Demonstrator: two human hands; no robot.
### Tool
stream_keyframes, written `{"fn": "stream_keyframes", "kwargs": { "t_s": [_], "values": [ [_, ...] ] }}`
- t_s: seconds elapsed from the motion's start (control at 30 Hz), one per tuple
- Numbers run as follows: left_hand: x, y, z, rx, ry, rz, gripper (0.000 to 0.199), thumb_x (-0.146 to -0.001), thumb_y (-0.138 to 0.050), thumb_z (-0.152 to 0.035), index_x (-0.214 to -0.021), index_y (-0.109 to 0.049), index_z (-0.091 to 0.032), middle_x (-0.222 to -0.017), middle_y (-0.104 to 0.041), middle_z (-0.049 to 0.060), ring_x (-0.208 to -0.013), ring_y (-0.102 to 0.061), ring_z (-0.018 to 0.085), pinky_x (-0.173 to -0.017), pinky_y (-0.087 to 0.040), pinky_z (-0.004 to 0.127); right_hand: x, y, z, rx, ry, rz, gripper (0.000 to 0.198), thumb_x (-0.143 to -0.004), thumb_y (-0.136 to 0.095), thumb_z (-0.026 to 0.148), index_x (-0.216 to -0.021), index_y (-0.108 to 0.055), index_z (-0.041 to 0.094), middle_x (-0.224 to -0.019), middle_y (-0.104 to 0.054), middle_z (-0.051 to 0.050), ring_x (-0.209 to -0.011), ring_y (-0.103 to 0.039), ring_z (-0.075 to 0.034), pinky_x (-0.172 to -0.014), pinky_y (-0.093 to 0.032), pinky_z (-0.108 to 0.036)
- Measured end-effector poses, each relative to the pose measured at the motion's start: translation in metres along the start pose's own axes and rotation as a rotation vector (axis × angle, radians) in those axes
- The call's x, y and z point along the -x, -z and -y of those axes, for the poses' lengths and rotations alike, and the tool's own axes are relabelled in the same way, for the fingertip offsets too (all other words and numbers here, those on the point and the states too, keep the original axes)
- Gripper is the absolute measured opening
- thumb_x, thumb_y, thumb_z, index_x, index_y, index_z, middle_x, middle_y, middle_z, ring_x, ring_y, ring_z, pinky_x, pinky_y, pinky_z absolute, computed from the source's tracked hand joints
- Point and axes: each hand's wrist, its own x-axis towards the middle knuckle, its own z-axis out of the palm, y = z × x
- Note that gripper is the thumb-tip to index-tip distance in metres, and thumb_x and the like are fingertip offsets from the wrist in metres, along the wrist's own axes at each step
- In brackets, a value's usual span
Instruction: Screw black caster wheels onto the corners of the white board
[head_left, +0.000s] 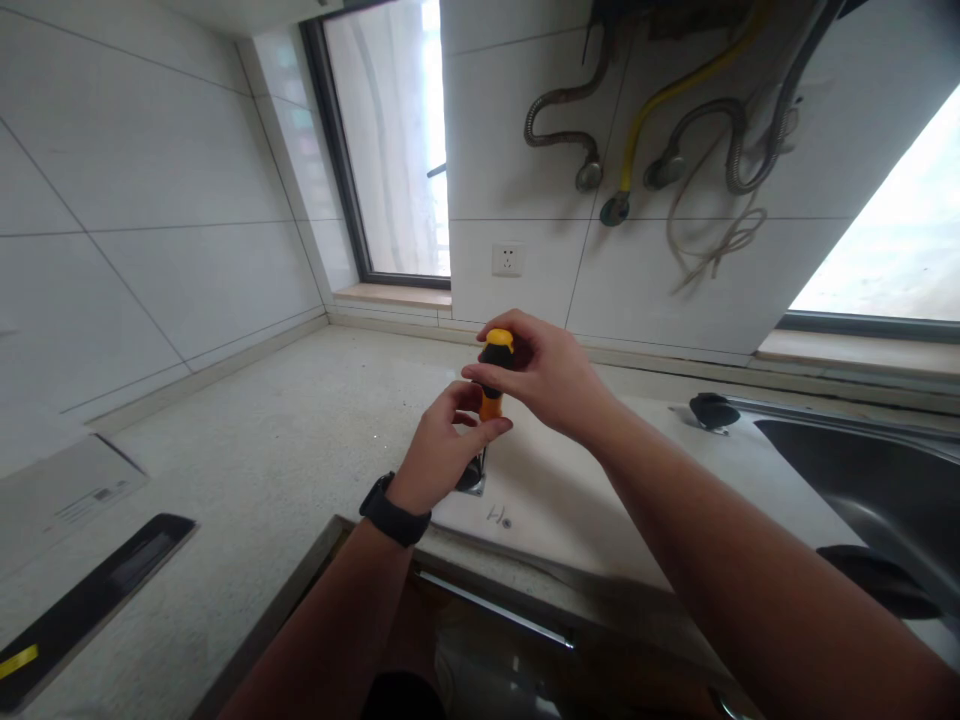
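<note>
A screwdriver [497, 352] with a yellow, black and orange handle stands nearly upright in front of me. My right hand [544, 375] is closed around the upper handle. Lower down, my left hand [454, 432] pinches around the orange end of the handle, a black watch on its wrist. Beneath my left hand sits a black fitting [471, 473] with a metal plate, on a long white panel [555, 510]. My fingers partly cover this fitting, and the screwdriver's tip cannot be made out clearly.
A second black fitting [714, 410] sits farther right, near a dark metal basin [862, 470]. At the left lie a long black strip [97, 610] and a pale box [67, 500] on the speckled countertop [285, 420]. Hoses and a wall socket [507, 260] are behind.
</note>
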Motion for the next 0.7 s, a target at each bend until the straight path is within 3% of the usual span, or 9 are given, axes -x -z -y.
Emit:
{"fn": "stream_keyframes", "kwargs": {
  "t_s": [0.07,0.13,0.23,0.3,0.4,0.57,0.63,0.7],
  "values": [
    [-0.001,0.000,-0.001,-0.042,0.007,-0.048,0.033,-0.084,-0.086,-0.037,-0.108,-0.071,-0.019,-0.113,-0.076,0.008,-0.099,-0.070,0.024,-0.093,-0.053,0.041,0.001,-0.003,0.004,0.111,0.016,-0.048,0.035,-0.081,-0.085,0.047,-0.098,-0.067,0.023,-0.087,-0.070,-0.001,-0.080,-0.063,-0.020,-0.080,-0.054,-0.042],
    [-0.002,0.003,-0.003,-0.082,0.003,-0.023,0.027,-0.088,-0.082,-0.038,-0.106,-0.074,-0.020,-0.111,-0.077,0.008,-0.099,-0.070,0.024,-0.093,-0.052,0.041,0.002,0.000,0.007,0.040,0.005,0.017,0.030,-0.091,-0.074,0.043,-0.111,-0.067,0.023,-0.102,-0.074,-0.005,-0.091,-0.067,-0.022,-0.088,-0.056,-0.044],
    [-0.004,0.012,-0.005,-0.039,0.001,0.130,0.026,-0.098,-0.071,-0.043,-0.111,-0.076,-0.021,-0.117,-0.079,0.009,-0.108,-0.070,0.026,-0.100,-0.051,0.043,0.004,0.009,0.006,-0.220,-0.010,0.204,0.047,-0.093,-0.063,0.026,-0.139,-0.058,0.025,-0.135,-0.069,-0.011,-0.121,-0.067,-0.024,-0.101,-0.056,-0.046],
    [-0.004,0.016,-0.005,0.044,0.006,0.227,0.028,-0.102,-0.066,-0.043,-0.116,-0.076,-0.021,-0.122,-0.078,0.010,-0.117,-0.070,0.027,-0.107,-0.050,0.045,0.004,0.015,0.003,-0.315,-0.011,0.293,0.057,-0.090,-0.064,0.022,-0.146,-0.054,0.026,-0.143,-0.066,-0.012,-0.124,-0.066,-0.025,-0.097,-0.059,-0.045],
    [-0.004,0.016,-0.004,0.068,-0.006,0.217,0.030,-0.101,-0.068,-0.041,-0.122,-0.073,-0.021,-0.125,-0.077,0.010,-0.117,-0.070,0.026,-0.106,-0.050,0.044,0.002,0.015,-0.002,-0.258,0.015,0.267,0.049,-0.089,-0.071,0.026,-0.137,-0.061,0.025,-0.127,-0.071,-0.009,-0.105,-0.071,-0.023,-0.089,-0.061,-0.044],
    [-0.001,0.002,-0.002,-0.036,0.018,-0.030,0.042,-0.078,-0.091,-0.037,-0.113,-0.073,-0.021,-0.112,-0.077,0.008,-0.100,-0.070,0.025,-0.091,-0.053,0.041,0.001,0.002,0.003,0.128,0.052,-0.037,0.042,-0.075,-0.090,0.043,-0.099,-0.062,0.024,-0.088,-0.069,0.001,-0.076,-0.061,-0.018,-0.072,-0.053,-0.038],
    [-0.001,-0.002,-0.001,-0.048,0.024,-0.073,0.037,-0.076,-0.092,-0.037,-0.104,-0.074,-0.021,-0.107,-0.077,0.007,-0.095,-0.070,0.024,-0.089,-0.053,0.041,0.002,-0.001,0.007,0.266,0.042,-0.098,0.047,-0.073,-0.091,0.050,-0.093,-0.057,0.024,-0.087,-0.068,-0.001,-0.076,-0.060,-0.019,-0.071,-0.050,-0.039],
    [-0.002,0.000,-0.001,-0.061,0.010,-0.055,0.030,-0.080,-0.089,-0.038,-0.101,-0.076,-0.021,-0.105,-0.078,0.007,-0.093,-0.069,0.024,-0.090,-0.052,0.041,0.004,0.001,0.010,0.262,0.032,-0.053,0.041,-0.082,-0.082,0.051,-0.102,-0.059,0.023,-0.097,-0.071,-0.005,-0.083,-0.063,-0.022,-0.077,-0.052,-0.042]
  ]
}}
